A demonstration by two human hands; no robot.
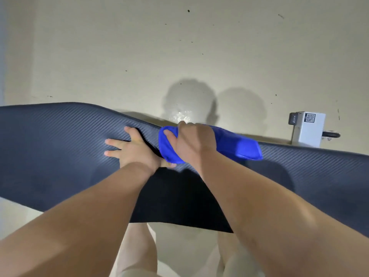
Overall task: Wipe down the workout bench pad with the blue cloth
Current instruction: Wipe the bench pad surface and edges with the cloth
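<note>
The dark bench pad (60, 146), with a carbon-weave texture, stretches across the whole width of the view. My left hand (131, 149) lies flat on it near the middle, fingers spread toward the left. Just to its right, my right hand (191, 139) grips a bunched blue cloth (235, 144) and presses it on the pad near the far edge. Part of the cloth trails out to the right of the hand. A gap between two pad sections shows as a dark slit beside my left hand.
A white box (307, 129) with a QR label and a metal bracket stands on the pale floor (139, 56) beyond the pad at the right. My legs (137, 252) in light trousers show below the pad's near edge.
</note>
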